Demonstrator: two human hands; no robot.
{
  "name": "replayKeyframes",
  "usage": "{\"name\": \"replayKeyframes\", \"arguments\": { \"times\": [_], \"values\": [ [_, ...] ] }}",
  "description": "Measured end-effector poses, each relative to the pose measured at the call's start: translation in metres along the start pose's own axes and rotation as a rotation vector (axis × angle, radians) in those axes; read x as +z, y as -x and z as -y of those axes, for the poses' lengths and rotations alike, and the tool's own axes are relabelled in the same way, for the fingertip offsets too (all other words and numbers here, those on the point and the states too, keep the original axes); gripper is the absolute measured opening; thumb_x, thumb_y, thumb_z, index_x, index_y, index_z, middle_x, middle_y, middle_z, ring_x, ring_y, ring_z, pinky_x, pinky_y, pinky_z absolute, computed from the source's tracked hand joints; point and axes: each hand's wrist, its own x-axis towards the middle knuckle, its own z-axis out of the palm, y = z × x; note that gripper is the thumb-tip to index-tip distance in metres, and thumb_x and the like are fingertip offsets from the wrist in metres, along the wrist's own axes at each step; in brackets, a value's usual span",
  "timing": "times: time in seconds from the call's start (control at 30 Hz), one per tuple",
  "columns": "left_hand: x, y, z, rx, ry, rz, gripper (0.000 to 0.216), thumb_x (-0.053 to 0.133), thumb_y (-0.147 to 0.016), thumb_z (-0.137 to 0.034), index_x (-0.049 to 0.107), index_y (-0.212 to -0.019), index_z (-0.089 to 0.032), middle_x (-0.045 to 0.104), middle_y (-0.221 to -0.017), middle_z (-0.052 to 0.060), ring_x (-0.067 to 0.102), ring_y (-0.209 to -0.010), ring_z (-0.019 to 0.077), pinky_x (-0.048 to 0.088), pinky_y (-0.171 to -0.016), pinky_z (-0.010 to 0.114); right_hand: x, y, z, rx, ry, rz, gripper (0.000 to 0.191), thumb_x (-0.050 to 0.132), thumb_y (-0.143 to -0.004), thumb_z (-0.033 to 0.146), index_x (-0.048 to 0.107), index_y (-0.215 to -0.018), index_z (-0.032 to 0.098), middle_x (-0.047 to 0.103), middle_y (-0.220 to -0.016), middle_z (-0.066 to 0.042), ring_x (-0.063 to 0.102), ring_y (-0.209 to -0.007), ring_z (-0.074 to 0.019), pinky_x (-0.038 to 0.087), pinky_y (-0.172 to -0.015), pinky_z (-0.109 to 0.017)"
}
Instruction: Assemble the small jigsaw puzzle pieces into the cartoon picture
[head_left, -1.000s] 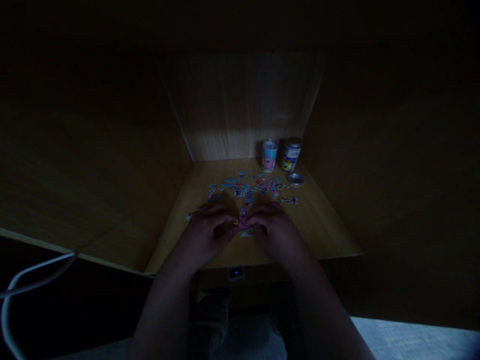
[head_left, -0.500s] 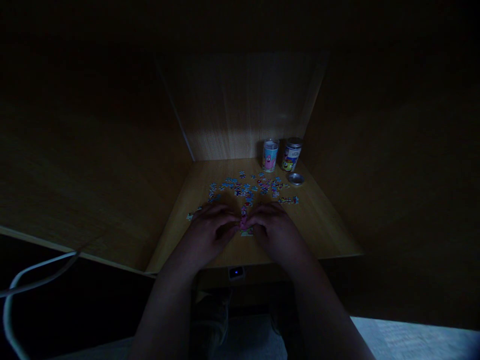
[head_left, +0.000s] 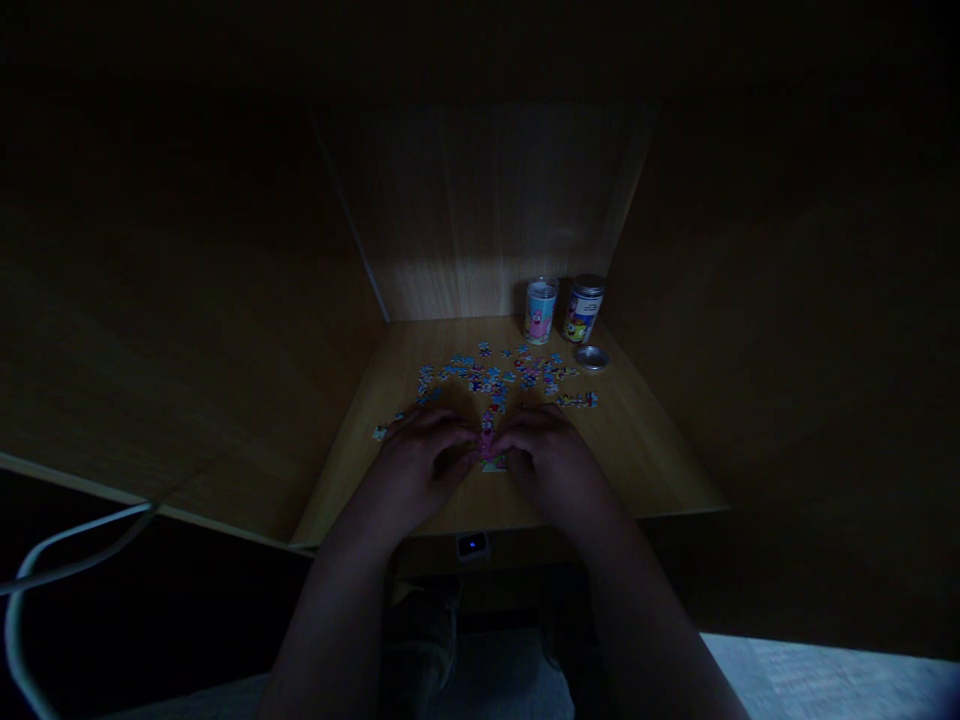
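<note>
My left hand (head_left: 420, 450) and my right hand (head_left: 551, 450) meet from either side at a small joined strip of jigsaw puzzle pieces (head_left: 488, 428). This strip lies on the wooden desk surface (head_left: 457, 507) and shows a pink figure with green at its lower edge. Fingertips of both hands press against its sides, fingers bent inward. Parts of the strip are covered by the fingers. Beyond the hands lie several loose jigsaw pieces (head_left: 491, 376), mostly blue and pink. A few joined pieces (head_left: 577, 400) rest beyond my right hand.
An open clear-topped canister (head_left: 540, 315) with a pink figure stands at the back right. Beside it is a lidded can (head_left: 583, 312), with a round metal lid (head_left: 592, 357) in front. Wooden panels enclose both sides and the back. White cables (head_left: 71, 550) hang at left.
Both hands stay almost in place at the pink puzzle strip, with only slight finger movement. The loose pieces and cans have not moved.
</note>
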Motion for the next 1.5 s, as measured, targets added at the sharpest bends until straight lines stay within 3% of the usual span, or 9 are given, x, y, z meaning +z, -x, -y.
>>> {"name": "replayKeyframes", "arguments": {
  "times": [0.33,0.77,0.9,1.0,1.1,1.5],
  "values": [
    [-0.002,0.002,-0.004,0.092,0.035,-0.003,0.027,0.066,-0.103,-0.011,0.08,-0.115,-0.031,0.078,-0.118,0.003,0.073,-0.111,0.0242,0.056,-0.097,0.044,0.002,0.0,-0.002,-0.023,-0.005,-0.011,0.038,0.069,-0.092,-0.008,0.083,-0.092,0.027,0.084,-0.099,0.001,0.075,-0.097,-0.0205,0.052,-0.101,-0.041],
    [-0.002,0.001,-0.005,0.115,0.01,0.012,0.031,0.063,-0.101,-0.008,0.079,-0.114,-0.032,0.079,-0.117,0.001,0.072,-0.111,0.0247,0.056,-0.099,0.044,0.002,0.0,0.0,-0.018,-0.025,-0.014,0.038,0.066,-0.093,-0.007,0.084,-0.092,0.027,0.084,-0.1,0.001,0.075,-0.098,-0.0207,0.051,-0.102,-0.041],
    [-0.006,0.004,-0.006,-0.01,0.016,-0.105,0.033,0.056,-0.1,-0.008,0.073,-0.121,-0.027,0.079,-0.119,0.004,0.073,-0.114,0.0255,0.057,-0.102,0.044,-0.001,0.001,0.002,0.012,-0.069,-0.088,0.038,0.06,-0.095,-0.004,0.082,-0.092,0.027,0.083,-0.098,0.001,0.075,-0.099,-0.0204,0.052,-0.101,-0.039],
    [-0.01,0.007,-0.001,-0.182,-0.031,-0.231,0.029,0.054,-0.099,-0.012,0.074,-0.117,-0.023,0.079,-0.116,0.006,0.073,-0.113,0.0276,0.058,-0.104,0.045,-0.005,0.004,0.001,0.163,-0.009,-0.276,0.034,0.056,-0.096,0.002,0.08,-0.092,0.025,0.081,-0.097,-0.003,0.073,-0.099,-0.0235,0.054,-0.095,-0.038],
    [-0.012,0.007,0.005,-0.301,-0.039,-0.263,0.025,0.054,-0.102,-0.02,0.076,-0.11,-0.024,0.08,-0.112,0.006,0.075,-0.109,0.0282,0.059,-0.104,0.046,-0.008,0.006,-0.003,0.299,0.04,-0.411,0.029,0.055,-0.096,0.009,0.08,-0.094,0.024,0.081,-0.1,-0.005,0.073,-0.098,-0.0257,0.054,-0.094,-0.04],
    [-0.012,0.006,0.006,-0.4,-0.03,-0.23,0.023,0.058,-0.1,-0.027,0.08,-0.107,-0.027,0.083,-0.108,0.006,0.077,-0.102,0.0272,0.061,-0.098,0.043,-0.006,0.006,-0.005,0.362,0.067,-0.388,0.029,0.054,-0.094,0.013,0.081,-0.094,0.023,0.082,-0.1,-0.006,0.074,-0.098,-0.0265,0.055,-0.094,-0.041]
  ]
}}
